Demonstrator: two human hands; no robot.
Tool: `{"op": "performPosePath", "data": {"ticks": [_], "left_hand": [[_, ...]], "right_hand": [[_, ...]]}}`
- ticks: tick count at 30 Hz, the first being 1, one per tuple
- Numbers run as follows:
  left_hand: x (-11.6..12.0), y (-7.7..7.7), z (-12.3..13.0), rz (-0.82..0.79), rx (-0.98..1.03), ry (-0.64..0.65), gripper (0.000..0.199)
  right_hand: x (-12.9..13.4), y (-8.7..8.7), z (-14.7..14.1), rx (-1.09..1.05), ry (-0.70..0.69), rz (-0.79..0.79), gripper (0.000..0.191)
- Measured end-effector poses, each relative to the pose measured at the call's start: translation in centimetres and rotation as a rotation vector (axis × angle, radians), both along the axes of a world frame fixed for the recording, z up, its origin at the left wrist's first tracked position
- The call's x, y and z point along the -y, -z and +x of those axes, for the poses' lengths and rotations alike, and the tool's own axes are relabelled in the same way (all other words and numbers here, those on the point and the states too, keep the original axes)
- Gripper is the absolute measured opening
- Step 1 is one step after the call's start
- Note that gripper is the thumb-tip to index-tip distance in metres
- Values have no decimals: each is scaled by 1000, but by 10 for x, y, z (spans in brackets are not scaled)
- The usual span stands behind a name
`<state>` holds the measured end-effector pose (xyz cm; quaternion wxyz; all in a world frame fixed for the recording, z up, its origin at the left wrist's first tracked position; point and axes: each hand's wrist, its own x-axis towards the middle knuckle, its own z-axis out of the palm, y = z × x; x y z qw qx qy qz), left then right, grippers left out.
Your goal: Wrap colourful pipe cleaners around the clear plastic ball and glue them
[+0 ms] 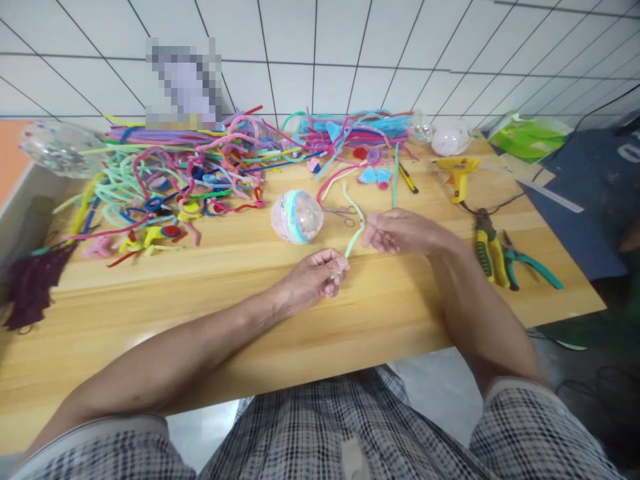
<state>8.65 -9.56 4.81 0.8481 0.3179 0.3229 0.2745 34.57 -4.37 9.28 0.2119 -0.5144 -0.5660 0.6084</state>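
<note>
My left hand (327,272) pinches the lower end of a light green pipe cleaner (356,233), whose free part bends upward and away over the table. Just right of that stem is my right hand (387,231); its fingers are curled and smeared by motion, so any hold on something is hidden. A clear ball (311,218) wrapped partly in pink, blue and green bands sits beyond my left hand. Behind the pipe cleaner, small scissors (345,215) lie flat, close to the ball. Another green pipe cleaner (395,177) lies beyond my right hand.
Tangled pipe cleaners (165,173) cover the back left, with bundles (360,127) along the wall. To the right lie a yellow glue gun (457,177) with its cord, a utility knife (409,179), yellow-green pliers (487,247) and teal-handled pliers (530,263). Clear balls (447,138) stand at the back.
</note>
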Motion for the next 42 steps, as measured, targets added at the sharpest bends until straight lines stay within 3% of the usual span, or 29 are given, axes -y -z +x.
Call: {"op": "performPosePath", "data": {"ticks": [5, 10, 18, 23, 28, 36, 42], "left_hand": [[3, 0, 0, 17, -21, -19, 67], [4, -3, -1, 27, -10, -33, 58], [5, 3, 0, 107, -73, -77, 59], [5, 7, -2, 291, -136, -187, 54], [10, 11, -6, 487, -250, -273, 47], [8, 8, -5, 173, -47, -75, 79], [6, 2, -3, 149, -47, -35, 73]], "right_hand": [[1, 19, -28, -310, 185, -193, 57], [7, 22, -46, -512, 288, -107, 60], [19, 13, -55, -349, 288, 190, 47], [18, 13, -53, -143, 384, 338, 38], [17, 11, -50, -105, 393, 305, 34], [16, 11, -49, -247, 268, 175, 47], [20, 16, -54, -254, 179, 197, 47]]}}
